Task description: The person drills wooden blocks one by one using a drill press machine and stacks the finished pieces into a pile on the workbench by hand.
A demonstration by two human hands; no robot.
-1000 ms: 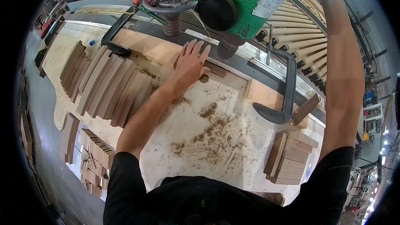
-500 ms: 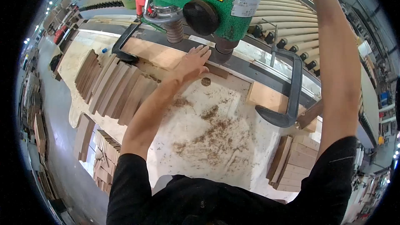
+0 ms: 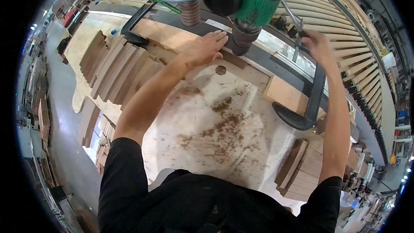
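Note:
My left hand (image 3: 205, 49) lies with outstretched fingers at the back of the board, beside the drill chuck (image 3: 245, 39) of a green drill press (image 3: 263, 8). A narrow brown wood strip (image 3: 235, 59) shows just right of its thumb, against the dark metal fence (image 3: 271, 59). My right hand (image 3: 318, 45) is closed at the end of a metal lever (image 3: 291, 14), right of the drill head; its fingers are partly hidden. Below that hand stands a black C-clamp (image 3: 318, 92) over a light wood block (image 3: 286, 95). The drill's tip is hidden behind the chuck.
Another clamp (image 3: 133, 36) holds a light board (image 3: 166, 36) at left. Curved wood pieces (image 3: 123, 73) lie in rows on the left; stacked blocks (image 3: 304, 170) stand at lower right. Sawdust (image 3: 224, 125) covers the white board, which has a round hole (image 3: 220, 70). A roller conveyor (image 3: 340, 39) runs behind.
My right hand has come down from the top edge to beside the clamp's upper end. The chuck sits lower beneath the drill head. My left hand stays on the work; the view has shifted.

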